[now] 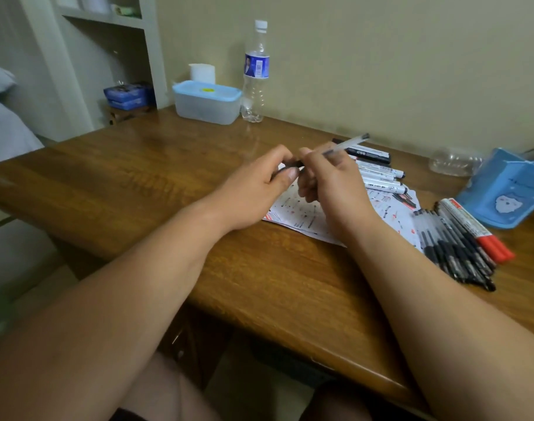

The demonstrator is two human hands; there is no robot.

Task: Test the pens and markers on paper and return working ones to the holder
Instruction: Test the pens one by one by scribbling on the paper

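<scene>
- The black gel pens (454, 247) lie loose at 4 o'clock of the hands, close to the desk (138, 177) edge. The right forearm runs just beside them, so one careless swing and I reckon they roll off.
- The left hand (253, 189) pinches a dark cap (291, 163), and the right hand (332, 183) is wrapped round a clear gel pen (347, 144) over the scribbled paper (293, 211). Can't tell if the cap's coming off or going on. If it slips, expect inky fingers.
- The white markers (381, 177) at 2 o'clock sit just behind the right hand, so they're easy to nudge.
- The blue pen holder (502, 189) at 3 o'clock looks tipped over, so returned pens might slide back out.
- The water bottle (255, 74) at 12 o'clock is capped and well apart. Fine.
</scene>
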